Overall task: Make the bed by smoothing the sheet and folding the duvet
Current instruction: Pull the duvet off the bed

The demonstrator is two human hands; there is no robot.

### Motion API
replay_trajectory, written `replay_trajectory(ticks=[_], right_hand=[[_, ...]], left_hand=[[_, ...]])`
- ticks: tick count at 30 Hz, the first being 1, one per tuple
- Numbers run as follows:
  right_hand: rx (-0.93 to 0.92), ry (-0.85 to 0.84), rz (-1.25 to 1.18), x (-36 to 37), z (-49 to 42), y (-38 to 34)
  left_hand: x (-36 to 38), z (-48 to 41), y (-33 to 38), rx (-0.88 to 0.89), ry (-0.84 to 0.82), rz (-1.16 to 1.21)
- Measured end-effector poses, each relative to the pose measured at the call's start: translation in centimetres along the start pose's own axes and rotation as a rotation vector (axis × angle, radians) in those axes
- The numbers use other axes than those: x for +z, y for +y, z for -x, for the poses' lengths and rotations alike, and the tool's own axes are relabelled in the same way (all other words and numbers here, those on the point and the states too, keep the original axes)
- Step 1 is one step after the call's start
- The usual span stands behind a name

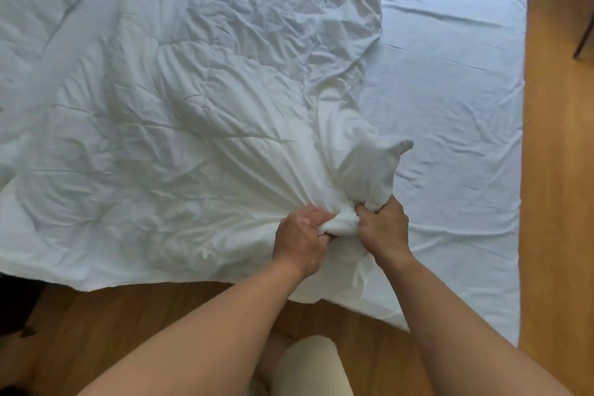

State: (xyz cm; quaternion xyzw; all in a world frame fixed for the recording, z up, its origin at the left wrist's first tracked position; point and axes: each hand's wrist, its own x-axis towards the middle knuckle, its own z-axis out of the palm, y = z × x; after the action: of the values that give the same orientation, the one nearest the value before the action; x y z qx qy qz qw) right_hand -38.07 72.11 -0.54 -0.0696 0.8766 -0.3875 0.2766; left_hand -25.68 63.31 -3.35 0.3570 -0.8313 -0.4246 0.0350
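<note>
**Crumpled duvet bunched at its near right corner, sheet bare on the right**

The white quilted fabric duvet (180, 100) lies spread over the left and middle of the bed, heavily wrinkled, with stitched seams showing across its far left part. Its near edge hangs over the near side of the bed. At the near right corner the cloth is gathered into a tight twisted wad, gripped by the left hand (302, 235) and the right hand (382, 228). Creases fan out from the wad, and a puffy flap stands up just beyond it. The thin white cotton sheet (450, 74) lies flat and uncovered along the right strip, with shallow creases running across it.
</note>
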Motion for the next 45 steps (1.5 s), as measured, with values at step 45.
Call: replay_trajectory(ticks=[45], right_hand=[[-1.062,-0.767,1.275,-35.4,-27.1,21.0]], left_hand=[[45.7,7.0,22.6,-1.249,0.557,0.659]])
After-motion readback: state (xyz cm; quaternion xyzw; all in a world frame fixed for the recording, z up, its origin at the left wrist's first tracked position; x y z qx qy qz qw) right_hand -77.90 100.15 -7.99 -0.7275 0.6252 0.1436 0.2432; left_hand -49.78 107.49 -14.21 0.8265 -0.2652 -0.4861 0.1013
